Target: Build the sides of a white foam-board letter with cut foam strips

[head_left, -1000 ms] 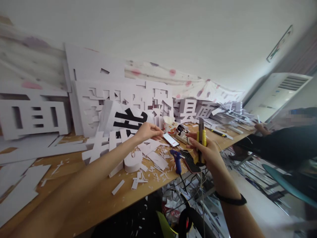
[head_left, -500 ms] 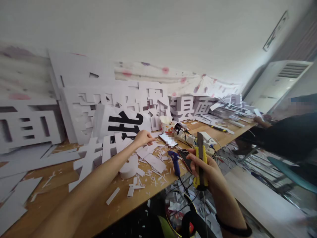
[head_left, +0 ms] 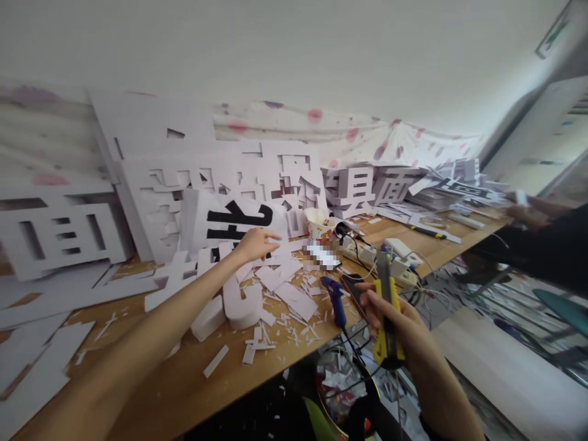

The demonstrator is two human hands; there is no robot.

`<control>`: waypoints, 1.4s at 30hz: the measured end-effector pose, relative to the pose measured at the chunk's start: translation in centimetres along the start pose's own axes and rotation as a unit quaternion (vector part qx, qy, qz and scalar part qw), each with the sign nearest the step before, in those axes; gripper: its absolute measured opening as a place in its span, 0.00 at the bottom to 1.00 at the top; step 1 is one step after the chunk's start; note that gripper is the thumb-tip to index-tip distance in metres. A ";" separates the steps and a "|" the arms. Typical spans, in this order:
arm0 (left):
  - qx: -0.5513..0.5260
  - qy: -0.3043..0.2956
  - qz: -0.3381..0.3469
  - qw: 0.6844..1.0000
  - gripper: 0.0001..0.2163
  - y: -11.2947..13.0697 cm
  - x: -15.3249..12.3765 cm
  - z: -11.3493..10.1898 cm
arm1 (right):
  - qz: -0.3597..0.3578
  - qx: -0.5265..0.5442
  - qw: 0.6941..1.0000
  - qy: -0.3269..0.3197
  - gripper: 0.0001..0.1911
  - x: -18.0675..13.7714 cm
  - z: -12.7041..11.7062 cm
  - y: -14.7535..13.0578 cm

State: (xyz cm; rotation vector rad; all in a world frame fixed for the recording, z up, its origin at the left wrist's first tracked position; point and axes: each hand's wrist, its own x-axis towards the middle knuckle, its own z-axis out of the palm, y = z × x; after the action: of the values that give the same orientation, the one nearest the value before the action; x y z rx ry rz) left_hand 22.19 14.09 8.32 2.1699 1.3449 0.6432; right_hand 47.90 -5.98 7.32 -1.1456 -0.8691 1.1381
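Note:
My left hand (head_left: 260,244) hangs over the white sheet printed with a bold black character (head_left: 225,217), fingers stretched out and slightly apart, holding nothing. Below it a thick white foam character (head_left: 241,303) lies on the table, partly hidden by my left forearm. In my right hand (head_left: 399,318) is a yellow utility knife (head_left: 380,349), its blade out and pointing up, held in front of the table edge. Just beyond that hand lie a dark phone (head_left: 353,286) and a blue glue gun (head_left: 337,303).
White foam offcuts (head_left: 296,300) litter the wooden table (head_left: 184,380). A paper cup (head_left: 320,228), a lit phone (head_left: 324,256) and power strips (head_left: 362,252) with cables stand behind. Cut foam characters (head_left: 68,233) lean along the wall. A scrap bin (head_left: 337,386) sits below. Another person's arm (head_left: 546,211) reaches in at right.
My left hand has lifted slightly left and its fingers have straightened. The foam character beneath it has shifted, showing more of its thick side. The view has swung left; the knife stays in my right hand.

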 end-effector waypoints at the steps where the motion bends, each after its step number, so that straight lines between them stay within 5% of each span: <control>1: -0.005 0.019 0.029 0.999 0.20 -0.7 -0.6 -1.1 | -0.001 0.014 1.000 0.008 0.24 -0.2 0.0 0.1; 4: -0.029 0.063 0.077 0.995 0.14 -3.9 -3.6 -5.0 | 0.003 0.016 1.000 0.016 0.23 -1.3 -0.3 0.6; 5: -0.037 0.077 0.055 0.995 0.10 -5.3 -5.0 -6.2 | 0.003 0.003 1.000 0.006 0.24 -1.8 -0.5 0.8; 7: -0.042 0.127 -0.018 0.991 0.17 -8.6 -8.3 -8.1 | 0.008 -0.063 0.997 -0.033 0.26 -2.5 -0.8 1.5; 10: -0.022 0.189 -0.049 0.981 0.16 -13.4 -12.8 -9.0 | 0.017 -0.253 0.961 -0.109 0.28 -2.8 0.3 2.6; 13: 0.015 0.209 -0.016 0.978 0.09 -16.5 -14.8 -7.9 | -0.055 -0.427 0.892 -0.142 0.26 -1.9 4.5 2.8; 16: 0.059 0.214 0.015 0.975 0.07 -17.6 -14.2 -6.3 | -0.105 -0.538 0.797 -0.255 0.18 -0.5 10.5 1.6; 22: 0.029 0.137 0.138 0.981 0.06 -18.9 -12.2 -5.5 | -0.188 -0.664 0.618 -0.376 0.12 3.3 19.8 -0.3; 27: -0.020 0.164 0.095 0.982 0.04 -20.1 -12.0 -5.7 | -0.272 -0.743 0.461 -0.402 0.11 6.7 25.0 0.5; 31: -0.001 0.125 0.047 0.991 0.03 -19.9 -11.8 -5.5 | -0.301 -0.778 0.346 -0.429 0.10 8.6 28.3 1.2; 36: 0.016 0.112 -0.036 0.993 0.05 -19.5 -12.0 -5.4 | -0.308 -0.787 0.258 -0.467 0.11 9.8 30.8 1.7; 42: -0.014 0.104 -0.048 0.993 0.05 -19.5 -12.1 -5.5 | -0.313 -0.796 0.215 -0.471 0.12 10.4 31.8 2.4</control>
State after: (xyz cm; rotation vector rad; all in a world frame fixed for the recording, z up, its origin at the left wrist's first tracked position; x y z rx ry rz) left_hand 0.88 11.50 -1.42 2.0475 1.5255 0.8633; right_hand 19.65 11.61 11.84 -0.9382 -3.5554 -0.5857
